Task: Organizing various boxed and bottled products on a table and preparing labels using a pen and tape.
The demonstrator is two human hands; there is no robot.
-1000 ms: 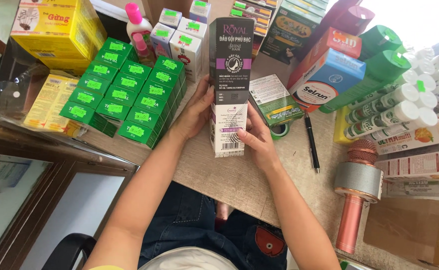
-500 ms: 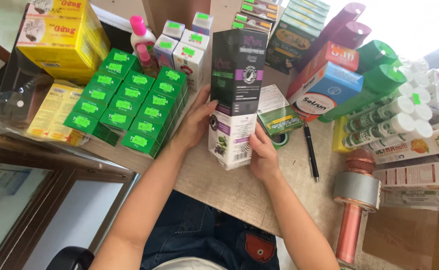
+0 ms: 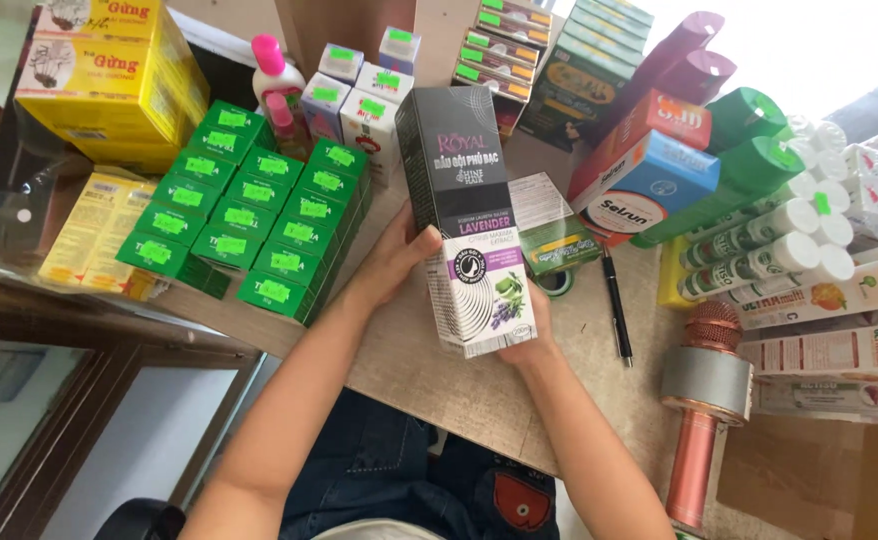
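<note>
I hold a tall black, white and purple carton [image 3: 464, 210] upright and slightly tilted above the tabletop. My left hand [image 3: 395, 258] grips its left side, thumb across the front. My right hand [image 3: 527, 340] supports the bottom right corner from behind, mostly hidden by the carton. The carton's front face, with a lavender picture, is turned toward me.
Rows of small green boxes [image 3: 249, 215] lie to the left, with yellow boxes [image 3: 109, 70] behind them. A black pen [image 3: 617, 305], a tape roll [image 3: 556, 282] and a flat green pack [image 3: 551, 232] lie to the right. A rose-gold microphone [image 3: 701, 400], white bottles [image 3: 759, 250] and stacked cartons crowd the right.
The carton has been turned in my hands: a side panel faced me before, now its front face does. It also sits closer to the camera.
</note>
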